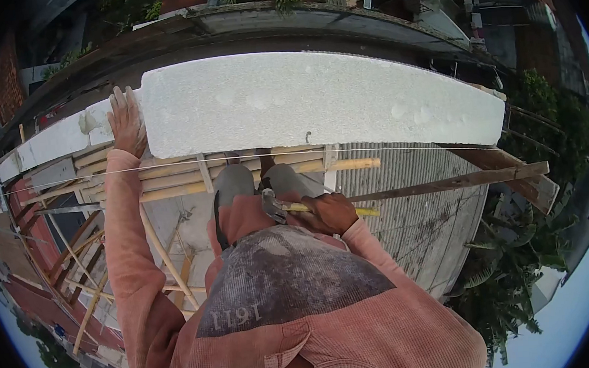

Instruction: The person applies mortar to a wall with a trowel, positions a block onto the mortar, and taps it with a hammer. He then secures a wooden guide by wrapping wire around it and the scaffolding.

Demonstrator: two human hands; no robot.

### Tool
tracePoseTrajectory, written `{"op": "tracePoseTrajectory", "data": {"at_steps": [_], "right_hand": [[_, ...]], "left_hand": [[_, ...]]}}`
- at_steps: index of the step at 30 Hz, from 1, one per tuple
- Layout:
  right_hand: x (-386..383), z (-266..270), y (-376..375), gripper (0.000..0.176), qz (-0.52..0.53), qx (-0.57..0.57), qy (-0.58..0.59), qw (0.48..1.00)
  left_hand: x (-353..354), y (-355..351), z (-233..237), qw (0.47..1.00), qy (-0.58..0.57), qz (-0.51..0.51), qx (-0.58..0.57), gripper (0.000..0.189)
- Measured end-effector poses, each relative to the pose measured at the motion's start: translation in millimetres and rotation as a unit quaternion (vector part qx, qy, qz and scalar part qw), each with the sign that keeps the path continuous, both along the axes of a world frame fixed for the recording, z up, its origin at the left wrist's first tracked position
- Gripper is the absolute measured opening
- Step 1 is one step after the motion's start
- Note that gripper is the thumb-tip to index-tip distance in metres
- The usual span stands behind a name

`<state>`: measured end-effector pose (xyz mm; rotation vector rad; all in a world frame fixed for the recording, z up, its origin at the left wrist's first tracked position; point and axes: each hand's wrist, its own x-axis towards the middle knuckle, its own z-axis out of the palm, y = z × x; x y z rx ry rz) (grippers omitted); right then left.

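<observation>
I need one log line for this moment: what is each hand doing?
left hand: open, resting at end of white slab | right hand: gripping hammer | underfoot: bamboo scaffold

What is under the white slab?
Beneath the slab, at its edge: bamboo poles, boots, the right hand gripping a hammer. The slab, left hand on it, hides its supports.

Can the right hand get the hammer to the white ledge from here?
Probably yes. The right hand grips the hammer just short of the white ledge; only a thin string crosses between, and the left hand rests there too.
</observation>
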<state>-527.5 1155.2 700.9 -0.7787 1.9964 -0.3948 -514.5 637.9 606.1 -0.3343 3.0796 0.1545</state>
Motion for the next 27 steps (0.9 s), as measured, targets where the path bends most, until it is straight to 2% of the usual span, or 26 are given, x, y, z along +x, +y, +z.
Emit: {"op": "tracePoseTrajectory", "data": {"at_steps": [4, 10, 14, 15, 17, 20, 21, 23, 25, 27], "right_hand": [[1, 9, -2, 0.041, -0.034, 0.002, 0.017, 0.999], [-5, 29, -11, 0.044, -0.043, 0.009, 0.010, 0.999], [10, 24, -15, 0.045, -0.042, 0.045, 0.042, 0.997], [13, 20, -13, 0.044, -0.040, 0.040, 0.059, 0.997], [25, 17, -12, 0.042, -0.040, 0.035, 0.091, 0.994], [40, 25, -12, 0.038, -0.086, 0.040, 0.125, 0.988], [43, 23, -14, 0.037, -0.091, 0.033, 0.138, 0.986], [49, 26, -18, 0.035, -0.105, 0.034, 0.140, 0.984], [59, 29, -25, 0.034, -0.119, 0.049, 0.144, 0.981], [72, 29, -29, 0.034, -0.123, 0.050, 0.154, 0.979]], "left_hand": [[3, -17, -18, 0.999, -0.051, 0.007, -0.017, 0.087], [6, -31, -26, 0.998, -0.030, -0.001, 0.058, 0.090], [7, -49, -38, 0.987, -0.010, 0.028, 0.155, 0.092], [5, -46, -37, 0.989, -0.016, 0.028, 0.146, 0.093], [-9, -11, -6, 1.000, -0.024, 0.009, 0.012, 0.092], [-14, -11, -13, 0.996, -0.072, 0.020, -0.043, 0.085], [-9, -19, -27, 0.999, -0.022, -0.003, -0.030, 0.084], [-14, -6, -7, 0.998, -0.049, 0.022, -0.011, 0.091], [-21, -2, 5, 0.996, -0.084, 0.036, 0.009, 0.091], [-20, -1, 10, 0.996, -0.073, 0.040, 0.037, 0.091]]}}
